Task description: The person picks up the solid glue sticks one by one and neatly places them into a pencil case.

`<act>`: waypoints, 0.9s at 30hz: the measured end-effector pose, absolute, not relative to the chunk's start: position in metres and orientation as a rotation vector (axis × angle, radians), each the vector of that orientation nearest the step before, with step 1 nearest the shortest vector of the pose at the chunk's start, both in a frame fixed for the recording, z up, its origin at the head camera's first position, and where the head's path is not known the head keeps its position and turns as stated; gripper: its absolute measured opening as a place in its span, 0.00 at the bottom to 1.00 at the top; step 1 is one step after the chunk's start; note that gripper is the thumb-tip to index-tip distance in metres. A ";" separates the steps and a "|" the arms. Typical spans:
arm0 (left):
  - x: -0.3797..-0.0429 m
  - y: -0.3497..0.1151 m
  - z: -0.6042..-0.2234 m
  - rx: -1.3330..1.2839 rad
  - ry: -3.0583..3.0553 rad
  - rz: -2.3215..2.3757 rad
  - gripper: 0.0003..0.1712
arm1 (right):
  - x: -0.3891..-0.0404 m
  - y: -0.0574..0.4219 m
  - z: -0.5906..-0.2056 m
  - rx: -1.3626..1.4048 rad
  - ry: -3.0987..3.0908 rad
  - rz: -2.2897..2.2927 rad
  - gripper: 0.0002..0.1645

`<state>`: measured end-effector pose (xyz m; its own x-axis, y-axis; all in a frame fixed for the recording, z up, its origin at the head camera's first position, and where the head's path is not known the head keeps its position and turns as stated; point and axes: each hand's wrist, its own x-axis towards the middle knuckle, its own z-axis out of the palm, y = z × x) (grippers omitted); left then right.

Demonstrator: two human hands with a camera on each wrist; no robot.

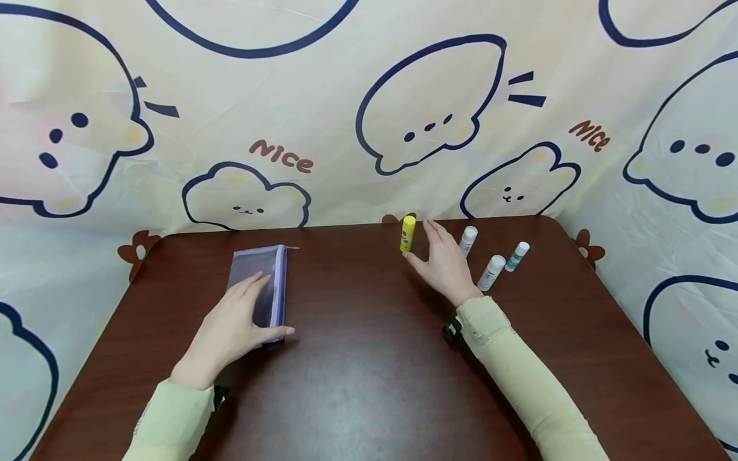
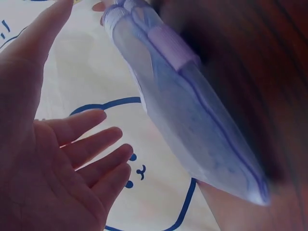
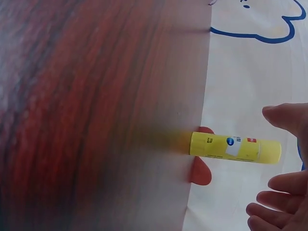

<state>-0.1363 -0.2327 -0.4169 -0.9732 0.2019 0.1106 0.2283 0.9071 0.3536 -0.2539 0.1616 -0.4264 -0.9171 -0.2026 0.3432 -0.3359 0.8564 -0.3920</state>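
Observation:
A yellow glue stick (image 1: 407, 234) stands upright near the table's back edge. My right hand (image 1: 444, 264) hovers beside it with fingers spread; in the right wrist view, thumb and fingers lie apart on either side of the yellow glue stick (image 3: 226, 147), with a gap between. On the left lies a see-through zip pouch (image 1: 277, 294) with a purple zipper edge. Over it my left hand (image 1: 233, 323) is spread, thumb reaching past its near right corner. The left wrist view shows the pouch (image 2: 192, 120) in front of the open palm, and the fingers do not curl round it.
Right of my right hand stand three white-capped sticks: one (image 1: 469, 239) behind the hand, one (image 1: 492, 273) nearer, and a teal-labelled one (image 1: 517, 256) farther right. The dark wooden table (image 1: 369, 384) meets a patterned cloth wall (image 1: 346, 115) at the back and sides.

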 end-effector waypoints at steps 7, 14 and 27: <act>-0.134 -0.236 -0.418 -0.410 -3.021 -0.541 0.61 | -0.261 0.160 -0.432 0.384 -2.773 0.728 0.49; -0.133 -0.236 -0.418 -0.459 -3.060 -0.567 0.49 | -0.267 0.158 -0.435 0.363 -2.789 0.753 0.48; -0.131 -0.237 -0.420 -0.604 -3.054 -0.567 0.36 | -0.279 0.159 -0.437 0.301 -2.842 0.866 0.46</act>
<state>-0.1307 -0.2369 -0.4203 -0.9269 0.3723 0.0467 0.3643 0.8630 0.3502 -0.2789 0.1587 -0.4375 -0.9678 -0.1457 0.2054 -0.2354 0.8128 -0.5329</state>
